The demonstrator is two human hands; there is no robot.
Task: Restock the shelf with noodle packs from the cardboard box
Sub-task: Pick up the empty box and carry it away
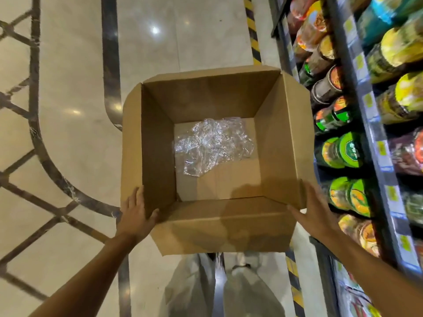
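The left hand (137,210) grips the near left corner of the cardboard box (215,156), its fingers flat along the outside of the left wall and its thumb hooked over the rim onto the inside. The right hand (313,211) lies against the near right corner, fingers straight and spread along the outside of the right flap, pressing rather than curling round it. Between the two hands the box is open at the top, its four flaps folded outward. No noodle packs lie in it; on its bottom there is only a crumpled sheet of clear plastic wrap (212,145), toward the far side. Below the box, the person's legs in pale trousers (229,284) show over a glossy marble floor (75,110) with dark inlaid bands. To the right stands the shelf (366,106), its tiers filled with rows of colourful noodle packs (343,152) behind price-tag strips.
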